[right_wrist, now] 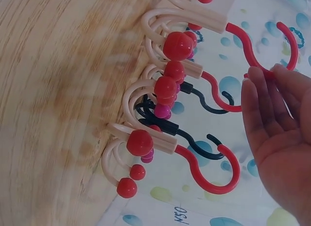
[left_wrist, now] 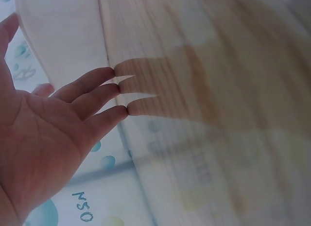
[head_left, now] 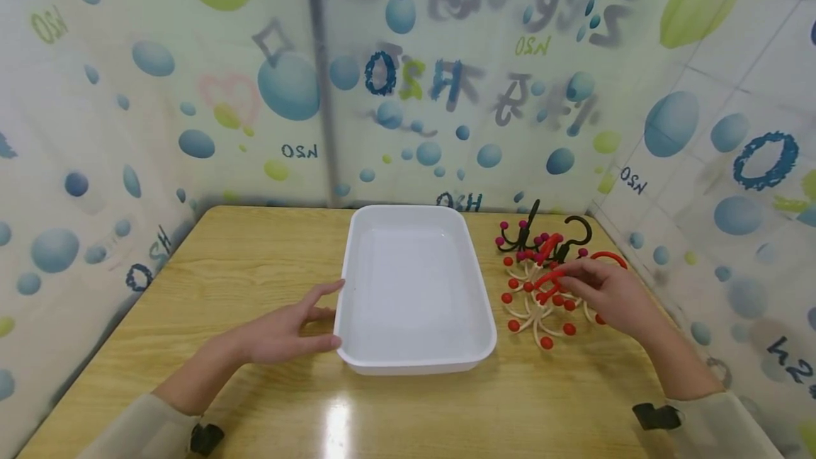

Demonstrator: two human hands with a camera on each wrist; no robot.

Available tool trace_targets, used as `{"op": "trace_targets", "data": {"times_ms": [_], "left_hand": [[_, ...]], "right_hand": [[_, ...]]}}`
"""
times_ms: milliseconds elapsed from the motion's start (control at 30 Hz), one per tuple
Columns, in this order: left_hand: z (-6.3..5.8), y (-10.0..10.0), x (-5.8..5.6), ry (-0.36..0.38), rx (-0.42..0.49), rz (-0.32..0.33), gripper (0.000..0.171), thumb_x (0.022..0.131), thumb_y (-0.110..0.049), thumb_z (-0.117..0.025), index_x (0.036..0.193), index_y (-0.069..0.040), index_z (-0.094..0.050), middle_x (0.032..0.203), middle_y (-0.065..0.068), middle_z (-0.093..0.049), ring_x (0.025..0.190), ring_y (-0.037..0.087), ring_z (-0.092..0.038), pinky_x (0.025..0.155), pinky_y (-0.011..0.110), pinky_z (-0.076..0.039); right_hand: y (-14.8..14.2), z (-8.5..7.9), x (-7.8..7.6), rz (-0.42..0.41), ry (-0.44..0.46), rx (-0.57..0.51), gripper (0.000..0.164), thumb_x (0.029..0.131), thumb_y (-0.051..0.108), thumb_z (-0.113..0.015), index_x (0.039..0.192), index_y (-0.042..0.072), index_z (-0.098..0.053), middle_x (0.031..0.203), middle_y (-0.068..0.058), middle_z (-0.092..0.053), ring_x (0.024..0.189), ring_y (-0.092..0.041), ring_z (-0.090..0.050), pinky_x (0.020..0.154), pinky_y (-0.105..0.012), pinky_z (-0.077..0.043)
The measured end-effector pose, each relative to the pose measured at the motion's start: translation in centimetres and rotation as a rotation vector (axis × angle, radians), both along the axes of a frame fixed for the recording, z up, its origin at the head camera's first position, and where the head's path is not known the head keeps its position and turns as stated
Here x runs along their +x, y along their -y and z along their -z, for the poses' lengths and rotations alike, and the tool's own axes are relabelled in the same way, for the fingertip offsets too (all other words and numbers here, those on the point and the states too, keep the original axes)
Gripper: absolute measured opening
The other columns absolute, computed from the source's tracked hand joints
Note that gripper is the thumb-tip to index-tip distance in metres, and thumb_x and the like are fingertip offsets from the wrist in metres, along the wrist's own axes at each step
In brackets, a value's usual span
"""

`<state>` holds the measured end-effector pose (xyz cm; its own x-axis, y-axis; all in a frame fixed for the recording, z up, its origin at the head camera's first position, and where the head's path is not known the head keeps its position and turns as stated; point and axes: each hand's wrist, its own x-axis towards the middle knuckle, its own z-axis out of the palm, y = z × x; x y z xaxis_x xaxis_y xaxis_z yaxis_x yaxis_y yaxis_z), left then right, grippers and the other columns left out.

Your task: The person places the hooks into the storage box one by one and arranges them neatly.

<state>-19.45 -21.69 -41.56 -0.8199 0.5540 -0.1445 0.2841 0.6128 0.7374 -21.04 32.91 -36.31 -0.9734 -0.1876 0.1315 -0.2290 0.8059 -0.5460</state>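
A white rectangular tray [head_left: 417, 368] stands in the middle of the table. My left hand [head_left: 274, 335] is at its left side, thumb and fingertips at the rim; the left wrist view shows its fingers extended and spread. On the right, my right hand [head_left: 615, 296] pinches the red hook of a beige claw hook hanger [right_wrist: 209, 19] between thumb and fingers. Red balls tip the hanger's curved prongs. More beige hangers with red hooks [right_wrist: 214, 187] stand close around it, their prongs overlapping in the head view.
Black claw hangers [head_left: 524, 236] with magenta ball tips sit behind the beige ones, near the back right corner. The wooden table [head_left: 255, 253] meets a wall sheet [head_left: 408, 126] printed with blue and green bubbles at the back and sides.
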Motion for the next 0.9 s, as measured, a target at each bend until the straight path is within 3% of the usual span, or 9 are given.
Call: {"op": "trace_targets", "data": {"times_ms": [267, 500, 900], "left_hand": [[0.0, 0.0, 0.0, -0.001, -0.018, -0.005, 0.089, 0.095, -0.055, -0.066, 0.162, -0.037, -0.01, 0.149, 0.009, -0.056, 0.142, 0.038, -0.046, 0.112, 0.065, -0.035], [0.1, 0.0, 0.0, -0.001, -0.016, -0.002, 0.089, 0.096, -0.054, -0.066, 0.162, -0.036, -0.009, 0.149, 0.01, -0.056, 0.142, 0.038, -0.046, 0.111, 0.065, -0.036], [0.2, 0.1, 0.0, -0.005, -0.019, -0.002, 0.089, 0.095, -0.055, -0.066, 0.162, -0.037, -0.009, 0.149, 0.009, -0.056, 0.143, 0.038, -0.045, 0.112, 0.064, -0.035]], "right_hand": [[0.4, 0.0, 0.2, -0.006, -0.055, -0.017, 0.028, 0.1, 0.038, -0.066, 0.115, 0.015, -0.072, 0.099, -0.005, -0.075, 0.079, -0.014, -0.066, 0.066, -0.025, -0.055], [0.8, -0.4, 0.5, -0.009, -0.106, -0.065, 0.025, 0.098, 0.037, -0.068, 0.112, 0.016, -0.072, 0.093, -0.006, -0.075, 0.073, -0.014, -0.064, 0.057, -0.027, -0.05], [2.3, -1.7, 1.2, -0.019, -0.168, -0.135, 0.02, 0.099, 0.035, -0.069, 0.11, 0.019, -0.071, 0.095, -0.005, -0.074, 0.072, -0.012, -0.063, 0.059, -0.026, -0.052]]}}
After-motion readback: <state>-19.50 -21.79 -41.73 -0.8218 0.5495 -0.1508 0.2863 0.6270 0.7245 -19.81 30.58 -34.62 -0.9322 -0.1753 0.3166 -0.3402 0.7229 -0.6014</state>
